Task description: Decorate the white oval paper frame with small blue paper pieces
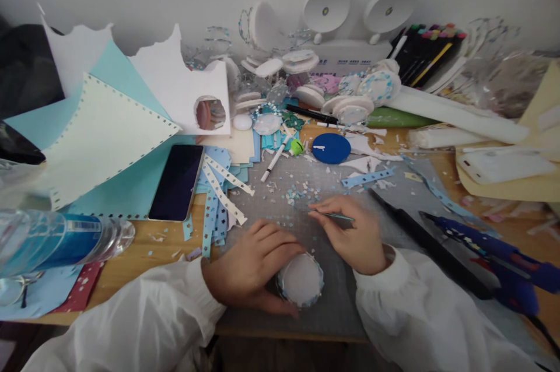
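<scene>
My left hand [258, 267] curves around a small white disc [301, 280] near the front of the grey mat [332, 319], thumb and fingers at its left side. Blue and white bits line the disc's rim. To the right, my right hand [345, 232] pinches thin tweezers [341, 216], whose tip points left. Just beyond that tip, tiny blue and white paper pieces [301, 192] lie scattered on the mat. A white pen-like stick [276, 159] and a dark blue oval [331, 148] rest farther back.
At left are a phone [176, 182], punched paper strips [225, 185], large paper sheets [109, 133] and a bottle [65, 238] on its side. A black stick-like tool [429, 244] and a blue glue gun [490, 249] lie at right. White discs [350, 106] crowd the back.
</scene>
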The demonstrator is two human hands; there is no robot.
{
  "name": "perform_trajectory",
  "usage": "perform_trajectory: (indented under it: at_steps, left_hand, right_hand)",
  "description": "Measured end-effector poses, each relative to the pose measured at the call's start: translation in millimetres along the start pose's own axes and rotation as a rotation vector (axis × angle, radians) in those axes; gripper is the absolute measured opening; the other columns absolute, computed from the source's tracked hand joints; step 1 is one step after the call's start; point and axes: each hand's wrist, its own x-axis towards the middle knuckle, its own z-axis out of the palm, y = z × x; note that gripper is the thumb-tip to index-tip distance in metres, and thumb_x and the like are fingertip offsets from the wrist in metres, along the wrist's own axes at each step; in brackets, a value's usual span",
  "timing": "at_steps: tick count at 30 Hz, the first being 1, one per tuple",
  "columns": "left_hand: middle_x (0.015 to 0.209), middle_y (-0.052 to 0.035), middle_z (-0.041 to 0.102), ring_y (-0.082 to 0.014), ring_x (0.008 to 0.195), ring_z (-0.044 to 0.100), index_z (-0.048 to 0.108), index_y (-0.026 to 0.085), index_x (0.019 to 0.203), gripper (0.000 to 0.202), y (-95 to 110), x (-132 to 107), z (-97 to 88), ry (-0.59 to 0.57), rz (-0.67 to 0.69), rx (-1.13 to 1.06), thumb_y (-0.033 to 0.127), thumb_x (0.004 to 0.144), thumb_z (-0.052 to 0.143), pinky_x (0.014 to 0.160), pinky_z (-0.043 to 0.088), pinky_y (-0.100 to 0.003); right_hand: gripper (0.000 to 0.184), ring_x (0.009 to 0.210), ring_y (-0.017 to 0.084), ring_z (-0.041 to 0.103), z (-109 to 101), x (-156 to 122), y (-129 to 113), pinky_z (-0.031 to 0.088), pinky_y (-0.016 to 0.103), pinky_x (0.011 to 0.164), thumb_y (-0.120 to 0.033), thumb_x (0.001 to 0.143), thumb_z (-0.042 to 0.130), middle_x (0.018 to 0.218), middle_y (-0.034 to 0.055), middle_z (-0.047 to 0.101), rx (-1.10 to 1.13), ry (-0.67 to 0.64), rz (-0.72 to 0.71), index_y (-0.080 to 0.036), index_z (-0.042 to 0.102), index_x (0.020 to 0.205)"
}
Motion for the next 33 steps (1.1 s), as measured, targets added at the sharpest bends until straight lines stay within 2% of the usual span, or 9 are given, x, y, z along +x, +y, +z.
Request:
perform_trajectory:
  at_steps: [4, 8, 10, 12, 14, 17, 22, 27, 33]
  left_hand:
    - [0.109, -0.0151, 0.066, -0.0289, 0.098, 0.059, 0.048, 0.013, 0.124, 0.078, -1.1, 0.9, 0.0, -0.029, -0.030, -0.030, 0.064, 0.069, 0.068, 0.086, 0.039, -0.039]
    - [0.107, -0.0148, 0.065, -0.0288, 0.094, 0.059, 0.053, 0.014, 0.121, 0.082, -1.9, -1.4, -4.7, 0.093, -0.082, -0.155, 0.068, 0.062, 0.071, 0.084, 0.042, -0.040]
    - [0.109, -0.0145, 0.064, -0.0276, 0.099, 0.059, 0.054, 0.015, 0.120, 0.065, -1.9, -3.0, -7.4, 0.142, -0.152, -0.268, 0.060, 0.075, 0.065, 0.087, 0.043, -0.039]
    - [0.109, -0.0127, 0.064, -0.0243, 0.102, 0.058, 0.057, 0.016, 0.117, 0.039, -1.6, -3.5, -8.7, 0.185, -0.277, -0.364, 0.043, 0.088, 0.057, 0.088, 0.044, -0.036]
    - [0.103, -0.0099, 0.065, -0.0200, 0.097, 0.060, 0.061, 0.017, 0.108, 0.022, -1.3, -2.9, -7.9, 0.250, -0.409, -0.420, 0.029, 0.092, 0.054, 0.086, 0.046, -0.031]
    - [0.092, -0.0062, 0.065, -0.0158, 0.086, 0.060, 0.063, 0.016, 0.097, 0.011, -1.4, -1.1, -4.6, 0.354, -0.510, -0.481, 0.023, 0.090, 0.057, 0.079, 0.048, -0.026]
    - [0.085, -0.0038, 0.063, -0.0138, 0.080, 0.059, 0.063, 0.016, 0.091, 0.005, -2.1, -0.1, -0.8, 0.393, -0.515, -0.511, 0.019, 0.087, 0.061, 0.074, 0.047, -0.024]
    - [0.084, -0.0036, 0.063, -0.0133, 0.080, 0.059, 0.062, 0.016, 0.088, 0.003, -2.5, 0.1, 0.4, 0.424, -0.500, -0.495, 0.016, 0.087, 0.059, 0.073, 0.047, -0.023]
    - [0.081, -0.0042, 0.064, -0.0130, 0.078, 0.059, 0.062, 0.015, 0.084, 0.006, -1.7, 2.0, -2.3, 0.401, -0.474, -0.481, 0.013, 0.087, 0.057, 0.073, 0.047, -0.023]
  right_hand:
    - [0.012, 0.073, 0.019, 0.068, -2.9, 2.8, -3.5, 0.053, 0.031, 0.069, -0.014, 0.077, 0.071, 0.077, 0.0019, 0.071, 0.110, 0.057, 0.059, -0.022, 0.062, 0.076]
    - [0.017, 0.075, 0.019, 0.070, -6.3, 4.1, -5.1, 0.054, 0.030, 0.070, -0.011, 0.075, 0.073, 0.076, 0.0003, 0.069, 0.275, 0.114, 0.128, -0.022, 0.060, 0.075]
    - [0.017, 0.075, 0.018, 0.071, -7.6, 4.7, -6.9, 0.056, 0.028, 0.068, -0.011, 0.074, 0.073, 0.075, -0.0005, 0.067, 0.403, 0.104, 0.154, -0.021, 0.060, 0.075]
    - [0.016, 0.073, 0.017, 0.071, -8.5, 5.0, -10.3, 0.057, 0.026, 0.065, -0.010, 0.073, 0.074, 0.074, -0.0009, 0.066, 0.515, 0.077, 0.162, -0.021, 0.062, 0.075]
    - [0.016, 0.072, 0.017, 0.072, -9.1, 4.9, -14.5, 0.058, 0.024, 0.064, -0.011, 0.072, 0.075, 0.075, -0.0011, 0.065, 0.587, 0.047, 0.164, -0.021, 0.063, 0.075]
    - [0.016, 0.071, 0.016, 0.072, -9.0, 3.9, -19.7, 0.059, 0.023, 0.064, -0.011, 0.071, 0.076, 0.075, -0.0015, 0.064, 0.642, 0.009, 0.174, -0.020, 0.064, 0.074]
    - [0.019, 0.072, 0.015, 0.072, -7.6, 2.1, -21.9, 0.058, 0.020, 0.067, -0.006, 0.071, 0.075, 0.076, -0.0023, 0.064, 0.667, -0.035, 0.174, -0.020, 0.063, 0.075]
    - [0.016, 0.071, 0.016, 0.072, -7.9, 2.2, -23.1, 0.059, 0.024, 0.065, -0.010, 0.072, 0.076, 0.075, -0.0010, 0.065, 0.659, -0.048, 0.173, -0.020, 0.063, 0.074]
    - [0.015, 0.072, 0.015, 0.071, -7.3, 1.1, -18.8, 0.058, 0.023, 0.065, -0.013, 0.074, 0.075, 0.075, -0.0015, 0.064, 0.718, -0.047, 0.232, -0.021, 0.063, 0.077]
